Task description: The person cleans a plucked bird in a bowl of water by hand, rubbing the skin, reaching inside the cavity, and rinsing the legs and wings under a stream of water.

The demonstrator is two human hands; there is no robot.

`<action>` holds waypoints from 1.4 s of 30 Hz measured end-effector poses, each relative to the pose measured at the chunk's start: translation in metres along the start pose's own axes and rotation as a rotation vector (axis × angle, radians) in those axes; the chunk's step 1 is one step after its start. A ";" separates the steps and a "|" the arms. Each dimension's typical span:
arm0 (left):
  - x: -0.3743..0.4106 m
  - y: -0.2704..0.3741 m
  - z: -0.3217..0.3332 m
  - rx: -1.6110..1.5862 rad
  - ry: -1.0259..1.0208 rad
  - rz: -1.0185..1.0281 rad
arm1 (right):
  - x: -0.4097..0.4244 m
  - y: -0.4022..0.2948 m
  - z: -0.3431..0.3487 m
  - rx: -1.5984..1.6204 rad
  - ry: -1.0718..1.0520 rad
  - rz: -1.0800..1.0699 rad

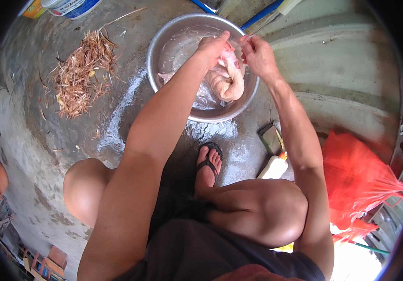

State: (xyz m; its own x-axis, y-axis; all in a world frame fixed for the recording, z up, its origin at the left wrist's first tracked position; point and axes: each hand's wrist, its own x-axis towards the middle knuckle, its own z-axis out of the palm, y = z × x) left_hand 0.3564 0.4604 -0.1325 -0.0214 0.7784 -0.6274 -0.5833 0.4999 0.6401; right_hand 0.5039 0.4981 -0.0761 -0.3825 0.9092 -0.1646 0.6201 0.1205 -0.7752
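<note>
A plucked poultry carcass with pale, bumpy skin lies in a round metal basin that holds water. Its neck part curls along the basin's near right side. My left hand is closed on the upper end of the bird, over the basin's far side. At the right rim, my right hand is beside the carcass, its fingers bent; a thin stream or strand passes by them from a pale tube end above. Whether the right fingers hold anything cannot be told.
Wet feathers lie heaped on the concrete floor at the left. Paint buckets stand at the far left. A white bottle and a dark block lie near my right knee, with a red plastic bag further right.
</note>
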 end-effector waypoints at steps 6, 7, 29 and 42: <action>0.005 -0.003 0.010 -0.080 0.045 0.085 | 0.000 -0.003 -0.001 -0.438 0.013 -0.238; 0.006 -0.001 0.007 -0.072 0.032 0.069 | 0.002 -0.001 -0.004 -0.390 0.031 -0.184; -0.007 -0.015 0.000 -0.114 -0.034 0.136 | 0.001 0.013 0.005 -0.061 -0.102 -0.190; -0.020 -0.031 -0.006 -0.149 -0.309 0.362 | 0.011 0.017 -0.009 0.128 -0.094 0.084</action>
State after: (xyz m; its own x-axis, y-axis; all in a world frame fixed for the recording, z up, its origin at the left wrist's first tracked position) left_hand 0.3700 0.4269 -0.1428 -0.0155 0.9793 -0.2018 -0.6930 0.1350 0.7082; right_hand 0.5163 0.5140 -0.0856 -0.3992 0.8720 -0.2834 0.5625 -0.0112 -0.8267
